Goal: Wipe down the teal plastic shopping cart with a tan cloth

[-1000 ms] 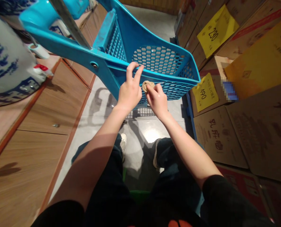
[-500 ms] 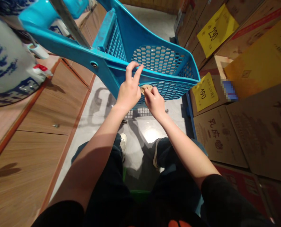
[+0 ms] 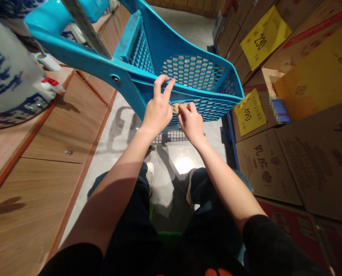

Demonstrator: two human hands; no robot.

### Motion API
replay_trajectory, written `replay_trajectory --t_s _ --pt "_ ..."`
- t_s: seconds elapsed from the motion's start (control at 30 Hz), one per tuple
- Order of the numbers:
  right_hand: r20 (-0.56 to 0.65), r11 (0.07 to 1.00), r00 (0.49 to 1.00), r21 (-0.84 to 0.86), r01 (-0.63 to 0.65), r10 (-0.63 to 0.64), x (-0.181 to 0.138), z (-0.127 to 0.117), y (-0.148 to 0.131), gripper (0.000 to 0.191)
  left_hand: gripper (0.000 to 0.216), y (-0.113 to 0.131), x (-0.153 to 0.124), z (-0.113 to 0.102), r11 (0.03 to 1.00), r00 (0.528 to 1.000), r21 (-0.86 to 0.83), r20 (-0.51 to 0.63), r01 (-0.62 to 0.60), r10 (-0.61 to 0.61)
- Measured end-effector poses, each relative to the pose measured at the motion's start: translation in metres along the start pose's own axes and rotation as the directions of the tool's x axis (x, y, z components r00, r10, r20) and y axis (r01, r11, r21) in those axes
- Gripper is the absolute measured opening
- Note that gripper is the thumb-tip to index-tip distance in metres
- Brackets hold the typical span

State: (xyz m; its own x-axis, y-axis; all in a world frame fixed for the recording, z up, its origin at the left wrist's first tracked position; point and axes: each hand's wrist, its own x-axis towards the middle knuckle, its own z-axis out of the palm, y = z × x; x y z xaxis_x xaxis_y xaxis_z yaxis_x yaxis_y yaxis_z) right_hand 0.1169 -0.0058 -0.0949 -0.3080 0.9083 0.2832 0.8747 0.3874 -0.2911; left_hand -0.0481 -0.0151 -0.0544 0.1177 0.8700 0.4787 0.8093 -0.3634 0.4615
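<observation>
A blue plastic shopping cart with honeycomb-holed sides stands in front of me. My left hand is at its near rim, two bent fingers apart over the edge and the thumb lower on the outer side. Just right of it, my right hand is closed in a pinch on a small, crumpled tan cloth. That cloth is against the outside of the cart's side panel, below the rim, and the right fingers partly hide it. Where the left fingertips end inside the rim is hard to make out.
Stacked cardboard boxes with yellow price signs line the right side. Wooden cabinets run along the left, topped by a large blue-and-white jar. My shoes are on the pale floor between them.
My right hand has shifted slightly right, and the cloth between its fingers now looks more bunched. My left hand has stayed at the cart's rim.
</observation>
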Motion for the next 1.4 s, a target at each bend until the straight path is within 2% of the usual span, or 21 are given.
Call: replay_trajectory --t_s 0.17,0.33,0.53,0.6,0.7,0.77,0.87,1.0,1.13,1.2,1.33,1.4 --pt "0.061 1.000 0.998 -0.007 -0.022 0.022 0.007 -0.015 -0.004 0.039 0.075 0.003 0.002 0.000 0.999 0.999 -0.020 0.043 0.028 -0.027" --pt "0.120 1.000 0.993 0.026 0.013 -0.016 0.012 -0.028 0.000 0.042 0.073 -0.002 0.001 0.008 0.996 0.999 -0.085 -0.037 -0.002 -0.001" --pt "0.222 0.991 0.966 -0.002 0.135 -0.132 -0.006 -0.024 0.001 0.037 0.073 -0.010 0.001 0.011 0.995 0.997 -0.095 -0.080 -0.016 0.009" --pt "0.171 0.990 0.975 0.010 0.140 -0.140 -0.009 -0.023 0.005 0.037 0.072 -0.010 0.001 0.011 0.996 0.996 -0.090 -0.084 -0.028 0.020" --pt "-0.016 0.994 0.996 0.056 0.091 -0.091 -0.005 -0.021 0.017 0.040 0.073 -0.008 0.002 0.010 0.997 0.997 -0.078 -0.074 -0.030 0.024" --pt "-0.100 0.994 0.993 0.080 0.070 -0.062 0.001 -0.017 0.023 0.041 0.073 -0.004 0.002 0.009 0.998 0.998 -0.056 -0.066 -0.010 0.006" --pt "-0.076 0.997 0.996 0.058 0.043 -0.038 0.005 -0.005 0.021 0.039 0.075 0.000 0.001 0.005 1.000 0.999 -0.002 -0.047 0.003 -0.003" --pt "0.068 0.999 0.997 -0.021 0.034 -0.032 -0.002 0.013 0.006 0.039 0.078 0.002 0.000 0.000 0.998 0.999 0.046 -0.031 -0.036 0.037" --pt "0.177 0.996 0.983 -0.064 0.055 -0.043 -0.010 0.015 -0.001 0.034 0.076 0.004 0.000 -0.002 1.000 1.000 0.014 -0.027 -0.006 0.006" --pt "0.125 0.998 0.991 -0.044 0.044 -0.038 -0.009 0.010 0.001 0.033 0.074 0.006 0.001 -0.003 1.000 1.000 -0.011 -0.020 0.019 -0.020" --pt "-0.058 0.998 0.997 0.037 0.052 -0.050 -0.003 0.004 0.013 0.036 0.074 0.006 0.001 -0.004 0.999 1.000 -0.040 0.010 0.023 -0.022" --pt "-0.052 0.998 0.997 0.032 0.058 -0.056 -0.002 0.008 0.019 0.034 0.075 0.004 0.000 -0.005 0.999 1.000 -0.042 0.028 0.011 -0.010"
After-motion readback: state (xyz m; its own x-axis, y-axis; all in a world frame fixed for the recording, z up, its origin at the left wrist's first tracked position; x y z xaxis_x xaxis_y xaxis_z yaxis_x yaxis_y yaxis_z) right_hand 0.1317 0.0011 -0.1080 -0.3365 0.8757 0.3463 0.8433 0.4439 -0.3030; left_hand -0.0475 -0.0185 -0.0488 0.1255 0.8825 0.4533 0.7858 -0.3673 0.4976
